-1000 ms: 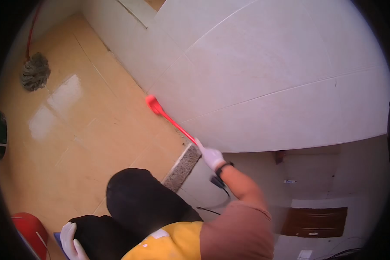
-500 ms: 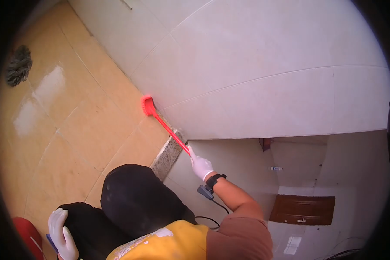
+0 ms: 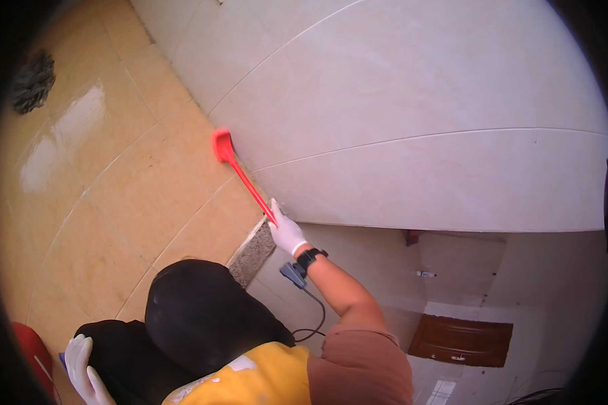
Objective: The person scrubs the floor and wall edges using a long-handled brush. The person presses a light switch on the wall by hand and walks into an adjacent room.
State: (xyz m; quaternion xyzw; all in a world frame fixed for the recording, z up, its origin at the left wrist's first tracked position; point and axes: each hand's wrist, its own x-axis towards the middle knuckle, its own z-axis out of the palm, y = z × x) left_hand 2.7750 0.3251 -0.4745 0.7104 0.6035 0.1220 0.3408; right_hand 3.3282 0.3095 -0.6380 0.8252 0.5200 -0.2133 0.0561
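Note:
My right hand (image 3: 287,234), in a white glove, is closed around the handle of a red long-handled scrub brush (image 3: 250,189). The brush's head rests at the tan tiled floor, right by the foot of the pale tiled wall (image 3: 385,94). Low on the left, my gloved left hand (image 3: 86,370) is beside my dark-clad knee, fingers stretched out and thumb apart. A bit of something blue shows behind that hand; I cannot make out what it is.
A speckled stone sill (image 3: 252,253) lies below the wall corner. White patches (image 3: 64,135) mark the floor tiles (image 3: 162,182), near a grey crumpled, mop-like thing (image 3: 34,81). Something red (image 3: 34,358) stands at lower left. A brown door (image 3: 461,339) appears beyond the doorway.
The right hand and brush have moved up and left, with the brush head sliding along the floor edge by the wall. The camera view has shifted slightly too.

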